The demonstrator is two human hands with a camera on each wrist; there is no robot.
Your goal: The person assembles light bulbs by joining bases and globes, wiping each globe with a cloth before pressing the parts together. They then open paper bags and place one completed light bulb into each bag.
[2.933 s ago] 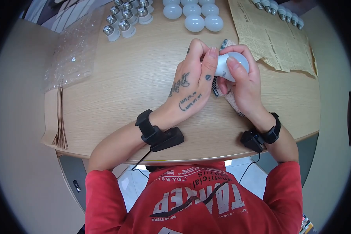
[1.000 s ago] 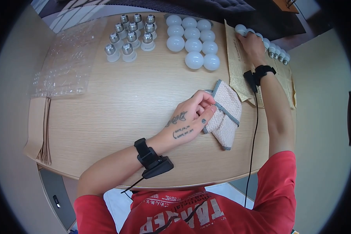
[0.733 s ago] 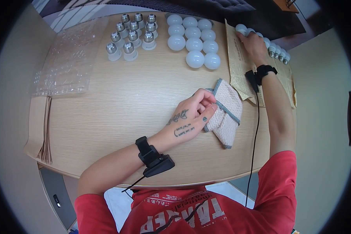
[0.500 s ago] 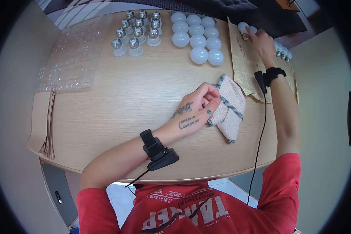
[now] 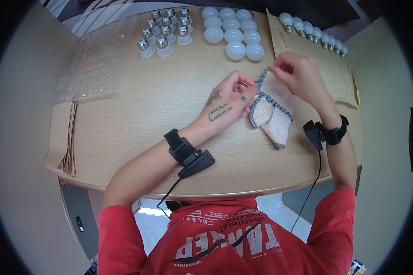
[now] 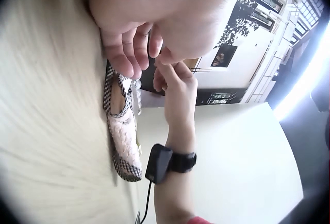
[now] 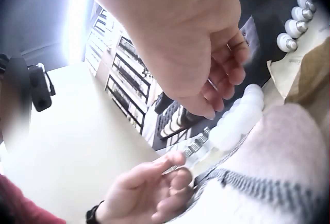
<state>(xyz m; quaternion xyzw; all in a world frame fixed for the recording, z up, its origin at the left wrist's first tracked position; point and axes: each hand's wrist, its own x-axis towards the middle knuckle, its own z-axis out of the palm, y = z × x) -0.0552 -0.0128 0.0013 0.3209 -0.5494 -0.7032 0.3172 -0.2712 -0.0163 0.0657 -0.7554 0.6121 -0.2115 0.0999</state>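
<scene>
My left hand (image 5: pixel 229 98) hovers at the left edge of a folded pale cloth (image 5: pixel 276 123) with checked trim, its fingers loosely curled around nothing. Above the cloth's upper right part, my right hand (image 5: pixel 303 78) is also bare, thumb and fingers bent loosely; the right wrist view shows no object between its fingers (image 7: pixel 225 82). Beyond it, a slanting row of assembled light bulbs (image 5: pixel 309 31) lies on brown printed paper (image 5: pixel 335 75), screw caps toward me. In the left wrist view, the cloth (image 6: pixel 125 144) lies below the left fingertips.
White bulb bases with metal screw caps (image 5: pixel 162 44) stand grouped at the back left. White bulb domes (image 5: pixel 235 51) sit in rows at the back middle. Bubble wrap (image 5: pixel 98 64) and folded brown paper (image 5: pixel 62 137) lie along the left side of the table (image 5: pixel 170 114).
My right hand, which held a bulb 2.9 seconds ago and later set it at the row, has come back toward me over the cloth, bare. My left hand stays beside the cloth.
</scene>
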